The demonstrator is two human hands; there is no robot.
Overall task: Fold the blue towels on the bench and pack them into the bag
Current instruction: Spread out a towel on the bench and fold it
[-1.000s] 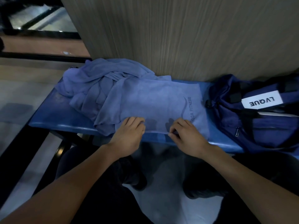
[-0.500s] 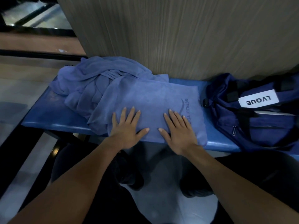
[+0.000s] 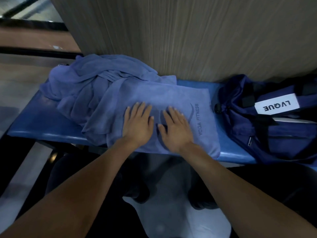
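My left hand [image 3: 137,123] and right hand [image 3: 175,129] lie flat, fingers straight, pressing side by side on a blue towel printed YOGA FITNESS [image 3: 154,95], laid flat across the blue bench [image 3: 42,127]. Its fold looks only begun. To its left, a heap of crumpled blue towels [image 3: 89,85] waits unfolded, partly under the flat one. The navy LVQUE bag [image 3: 267,121] sits just beside it at right; I see no towel in it.
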